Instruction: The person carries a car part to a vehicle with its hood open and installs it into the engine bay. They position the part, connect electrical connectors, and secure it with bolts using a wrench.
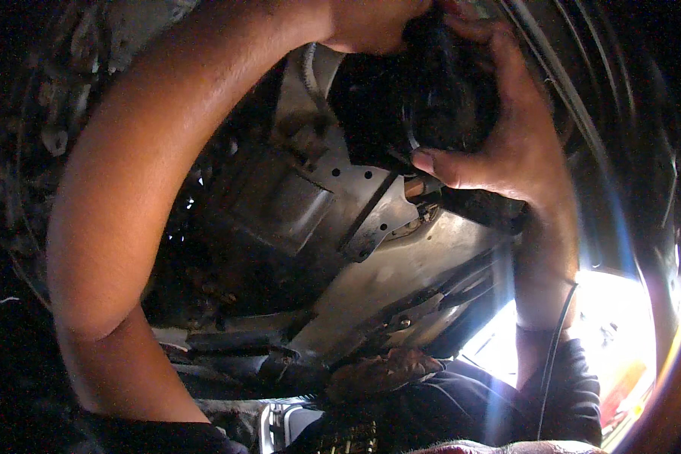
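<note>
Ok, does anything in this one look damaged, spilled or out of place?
Nothing clearly stands out as broken or spilled. The metal bracket below the dark part looks smudged, which may be ordinary grime. The dark part itself, in the right hand, is too shadowed to judge.

Glossy black part (454, 98) in the right grip (528, 147) — below it, smooth dull-grey metal bracket (392, 206); farther down, matt cloth sleeve (575, 397).

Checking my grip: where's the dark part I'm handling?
In the head view, the dark part is upper right of centre, between the thumb and fingers of your right hand; your left hand is at its upper left.
</note>
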